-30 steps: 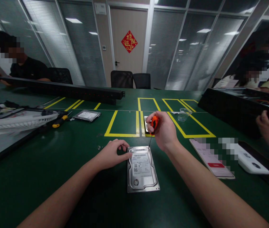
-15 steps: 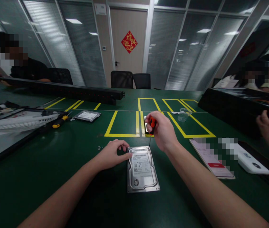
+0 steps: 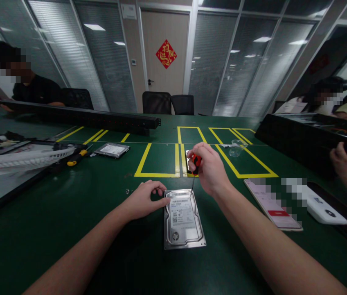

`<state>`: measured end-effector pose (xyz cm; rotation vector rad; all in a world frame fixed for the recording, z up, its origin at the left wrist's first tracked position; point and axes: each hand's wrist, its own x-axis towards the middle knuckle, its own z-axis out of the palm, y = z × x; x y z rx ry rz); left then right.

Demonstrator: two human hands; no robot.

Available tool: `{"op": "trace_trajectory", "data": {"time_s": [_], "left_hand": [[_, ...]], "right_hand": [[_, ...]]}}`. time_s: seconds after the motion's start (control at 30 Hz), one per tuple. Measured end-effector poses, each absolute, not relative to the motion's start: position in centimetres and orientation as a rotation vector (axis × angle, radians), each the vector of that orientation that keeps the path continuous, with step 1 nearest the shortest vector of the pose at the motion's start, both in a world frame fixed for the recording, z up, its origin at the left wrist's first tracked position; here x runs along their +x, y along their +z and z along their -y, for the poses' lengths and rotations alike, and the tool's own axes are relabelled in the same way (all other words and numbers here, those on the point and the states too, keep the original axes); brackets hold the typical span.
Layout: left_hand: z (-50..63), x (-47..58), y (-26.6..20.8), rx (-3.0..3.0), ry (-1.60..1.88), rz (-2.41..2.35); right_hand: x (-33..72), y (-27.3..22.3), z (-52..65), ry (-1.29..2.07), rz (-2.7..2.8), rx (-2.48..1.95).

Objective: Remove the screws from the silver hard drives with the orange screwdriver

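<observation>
I see the hard drive (image 3: 183, 223) lying flat, label up, on the green table (image 3: 130, 258). My left hand (image 3: 143, 200), loosely open, rests its thumb on the drive's left edge; my right hand (image 3: 212, 169) grips a red screwdriver (image 3: 196, 160), tip at the far right corner. Beyond sits a second drive (image 3: 112, 149).

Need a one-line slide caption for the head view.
Right hand holding a red-and-black screwdriver at the far right corner of a hard drive, left hand touching its left edge.
</observation>
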<state>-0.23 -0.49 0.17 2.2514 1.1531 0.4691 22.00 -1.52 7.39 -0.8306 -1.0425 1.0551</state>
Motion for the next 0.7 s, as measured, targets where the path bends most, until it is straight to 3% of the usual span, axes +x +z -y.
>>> {"op": "trace_trajectory", "data": {"time_s": [0.7], "left_hand": [[0.62, -0.21, 0.35, 2.243, 0.448, -1.166]], "right_hand": [[22.16, 7.44, 1.49, 1.055, 1.048, -0.873]]}}
